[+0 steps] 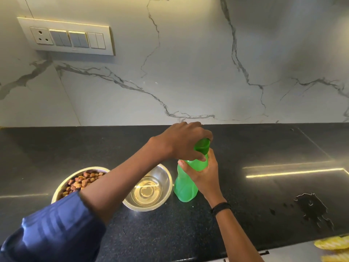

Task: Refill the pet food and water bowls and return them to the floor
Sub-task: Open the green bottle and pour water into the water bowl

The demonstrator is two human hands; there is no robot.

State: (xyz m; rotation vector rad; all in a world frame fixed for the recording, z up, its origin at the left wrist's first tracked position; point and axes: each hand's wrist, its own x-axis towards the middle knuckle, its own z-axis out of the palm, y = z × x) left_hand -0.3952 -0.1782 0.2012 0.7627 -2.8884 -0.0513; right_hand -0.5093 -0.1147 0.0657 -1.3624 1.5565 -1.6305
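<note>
Black speckled desk [264, 148], puddle [311, 207] spilled at its right, veined marble wall [188, 63] behind, switch panel [66, 36] mounted upper left, yellow object [332, 244] cut off at lower right

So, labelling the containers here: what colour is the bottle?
Bright green, cap included; the bottle shows clearly in the head view.

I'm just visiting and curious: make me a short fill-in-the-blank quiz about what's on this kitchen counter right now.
1. The left hand grips the cap of the green plastic bottle, while the ____ hand holds its body.
2. The left steel bowl holds dry ____.
3. The other steel bowl holds clear ____.
4. Both bowls stand on the ____ stone counter.

Missing words: right; kibble; water; black
</note>
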